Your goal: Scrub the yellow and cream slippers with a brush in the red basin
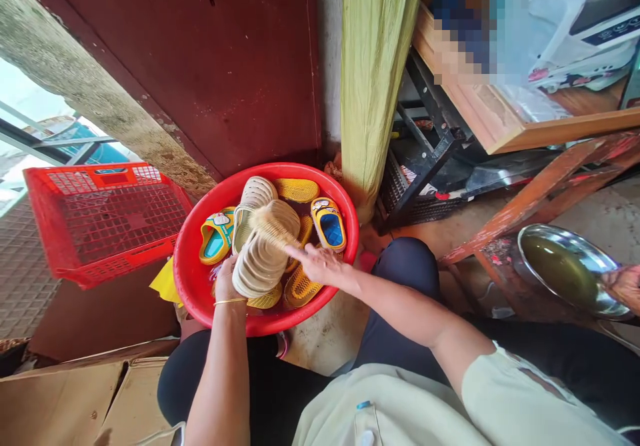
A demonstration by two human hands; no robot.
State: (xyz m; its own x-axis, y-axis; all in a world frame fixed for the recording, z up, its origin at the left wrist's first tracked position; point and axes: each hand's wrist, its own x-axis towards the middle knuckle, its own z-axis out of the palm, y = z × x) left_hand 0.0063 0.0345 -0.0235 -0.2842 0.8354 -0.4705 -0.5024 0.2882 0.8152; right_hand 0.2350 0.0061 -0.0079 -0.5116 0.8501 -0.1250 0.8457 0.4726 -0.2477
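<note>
My left hand (230, 279) is closed around the side of a cream, ridged clog (260, 269), held sole down over a red basin (183, 273). A scrubbing brush (274, 228) is gripped in my right hand (323, 264), its pale bristles against the top of the clog. Another cream clog (256, 193) lies behind it in the basin. Around them are a yellow slide with a turquoise insole (217, 236), a yellow slide with a blue insole (329, 225), and several yellow soles (297, 190) facing up. The brush's handle is mostly hidden by my fingers.
A red plastic crate (115, 213) stands left of the basin, with cardboard (60, 393) in front of it. Behind are a maroon door (240, 66) and a yellow-green post (373, 86). A metal bowl of liquid (560, 269) and a wooden frame (530, 193) are at right.
</note>
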